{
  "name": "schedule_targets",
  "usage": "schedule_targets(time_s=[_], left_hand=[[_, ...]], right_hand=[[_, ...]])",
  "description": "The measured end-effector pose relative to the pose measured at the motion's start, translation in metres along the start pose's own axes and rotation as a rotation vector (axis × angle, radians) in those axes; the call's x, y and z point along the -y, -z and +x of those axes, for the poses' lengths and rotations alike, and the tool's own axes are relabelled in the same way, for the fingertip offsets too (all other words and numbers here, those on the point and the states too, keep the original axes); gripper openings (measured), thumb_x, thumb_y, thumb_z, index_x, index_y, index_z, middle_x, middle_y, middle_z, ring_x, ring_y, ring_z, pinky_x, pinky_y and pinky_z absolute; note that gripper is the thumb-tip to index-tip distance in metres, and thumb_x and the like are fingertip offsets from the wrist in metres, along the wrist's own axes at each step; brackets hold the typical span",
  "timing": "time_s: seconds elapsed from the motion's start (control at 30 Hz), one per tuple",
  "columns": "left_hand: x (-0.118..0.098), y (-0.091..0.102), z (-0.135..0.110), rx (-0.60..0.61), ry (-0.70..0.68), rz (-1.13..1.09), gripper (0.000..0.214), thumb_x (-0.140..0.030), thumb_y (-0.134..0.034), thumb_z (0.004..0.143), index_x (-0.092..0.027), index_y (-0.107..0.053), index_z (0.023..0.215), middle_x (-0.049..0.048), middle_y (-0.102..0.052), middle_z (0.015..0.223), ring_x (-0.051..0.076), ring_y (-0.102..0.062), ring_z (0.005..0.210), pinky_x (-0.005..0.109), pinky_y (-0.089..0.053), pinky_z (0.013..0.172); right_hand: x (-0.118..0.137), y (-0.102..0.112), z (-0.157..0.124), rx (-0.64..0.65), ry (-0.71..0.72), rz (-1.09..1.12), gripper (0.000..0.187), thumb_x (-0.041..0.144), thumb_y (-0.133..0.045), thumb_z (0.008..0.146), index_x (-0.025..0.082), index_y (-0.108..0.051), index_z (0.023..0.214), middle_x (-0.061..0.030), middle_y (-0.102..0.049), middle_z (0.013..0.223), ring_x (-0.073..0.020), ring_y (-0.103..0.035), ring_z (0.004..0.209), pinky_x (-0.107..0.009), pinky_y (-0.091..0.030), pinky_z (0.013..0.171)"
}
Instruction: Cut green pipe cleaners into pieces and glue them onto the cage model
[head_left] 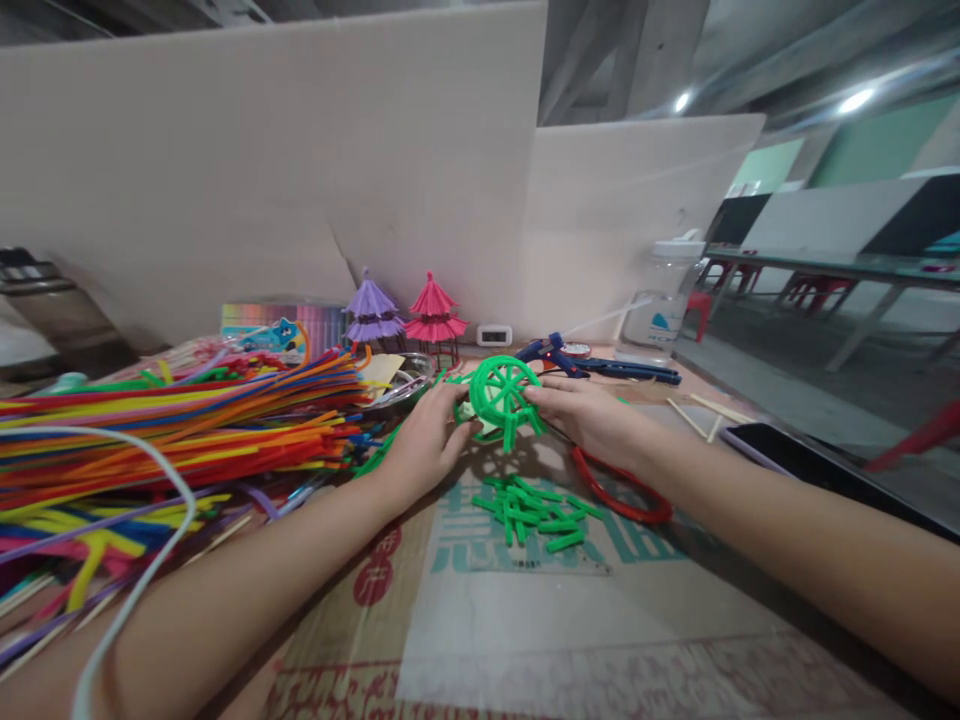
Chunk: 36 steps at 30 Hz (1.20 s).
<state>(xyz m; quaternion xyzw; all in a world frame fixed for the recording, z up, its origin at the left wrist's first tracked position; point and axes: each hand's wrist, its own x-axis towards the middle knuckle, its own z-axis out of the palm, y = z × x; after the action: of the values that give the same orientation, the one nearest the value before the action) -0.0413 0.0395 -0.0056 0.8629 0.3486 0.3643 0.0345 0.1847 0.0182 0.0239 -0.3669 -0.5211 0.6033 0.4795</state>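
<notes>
A green wheel made of pipe cleaners (501, 392) stands upright between my two hands above the cardboard-covered table (525, 620). My left hand (429, 438) grips its left rim, fingers closed on it. On the wheel's right side, my right hand (583, 415) pinches the rim. Several short cut green pipe cleaner pieces (534, 510) lie on the cardboard just below the wheel. A red pipe cleaner loop (619, 493) lies under my right wrist.
A large bundle of multicoloured pipe cleaners (172, 420) fills the left side. Behind the wheel stand a purple (371, 312) and a pink (435, 312) pagoda model, a metal dish (397, 385), a blue glue gun (577, 362) and a clear plastic bottle (664, 300). A dark phone (802, 462) lies at right. White boards wall the back.
</notes>
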Motion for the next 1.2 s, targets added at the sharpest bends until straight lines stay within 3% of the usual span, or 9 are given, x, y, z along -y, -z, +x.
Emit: schedule_targets(time_s=[0.2,0.43,0.63,0.83,1.07,1.2], left_hand=[[0.0020,-0.0009,-0.0004,0.001,-0.005,-0.004,0.033,-0.031,-0.048,0.093,-0.016,-0.047,0.121,0.0147,-0.057,0.119,0.027,-0.053,0.112,0.044,-0.044,0.097],[0.0021,-0.0004,-0.0004,0.001,-0.007,-0.009,0.035,-0.032,-0.048,0.092,-0.014,-0.048,0.122,0.0151,-0.057,0.120,0.027,-0.052,0.114,0.044,-0.043,0.099],[0.0011,0.0008,-0.0012,0.000,-0.057,0.005,0.031,-0.026,-0.049,0.092,-0.017,-0.047,0.122,0.0130,-0.056,0.121,0.025,-0.052,0.115,0.042,-0.042,0.100],[0.0010,0.0012,-0.0030,0.001,-0.089,0.049,0.031,-0.025,-0.051,0.091,-0.017,-0.046,0.121,0.0121,-0.057,0.119,0.025,-0.052,0.114,0.041,-0.044,0.099],[0.0017,0.0014,-0.0025,0.001,-0.081,0.029,0.032,-0.023,-0.051,0.091,-0.016,-0.046,0.122,0.0115,-0.056,0.119,0.023,-0.052,0.113,0.040,-0.043,0.099],[0.0017,0.0012,-0.0022,-0.002,-0.083,0.022,0.031,-0.024,-0.051,0.091,-0.017,-0.047,0.121,0.0112,-0.057,0.119,0.023,-0.052,0.112,0.039,-0.043,0.098]], right_hand=[[0.0034,-0.0002,-0.0002,0.095,-0.016,0.047,0.014,0.030,-0.072,0.073,0.020,-0.073,0.083,-0.0047,-0.076,0.093,-0.0208,-0.069,0.091,-0.037,-0.049,0.093],[0.0023,-0.0034,-0.0017,-0.003,0.001,0.035,0.016,0.030,-0.074,0.074,0.019,-0.072,0.086,-0.0049,-0.076,0.093,-0.0195,-0.068,0.088,-0.038,-0.048,0.094],[0.0004,0.0017,0.0006,0.019,-0.008,0.036,0.018,0.036,-0.073,0.075,0.020,-0.073,0.082,-0.0056,-0.076,0.090,-0.0219,-0.067,0.086,-0.040,-0.051,0.087],[0.0031,-0.0035,-0.0016,0.008,-0.011,0.085,0.015,0.026,-0.074,0.071,0.018,-0.073,0.083,-0.0055,-0.076,0.084,-0.0201,-0.067,0.079,-0.036,-0.053,0.079],[0.0019,-0.0025,-0.0022,0.097,-0.003,-0.002,0.022,0.034,-0.075,0.074,0.019,-0.074,0.088,-0.0062,-0.076,0.089,-0.0218,-0.067,0.089,-0.038,-0.048,0.091],[0.0047,-0.0018,-0.0029,0.126,-0.018,0.012,0.017,0.028,-0.076,0.069,0.020,-0.074,0.084,-0.0054,-0.076,0.088,-0.0222,-0.067,0.090,-0.040,-0.047,0.092]])
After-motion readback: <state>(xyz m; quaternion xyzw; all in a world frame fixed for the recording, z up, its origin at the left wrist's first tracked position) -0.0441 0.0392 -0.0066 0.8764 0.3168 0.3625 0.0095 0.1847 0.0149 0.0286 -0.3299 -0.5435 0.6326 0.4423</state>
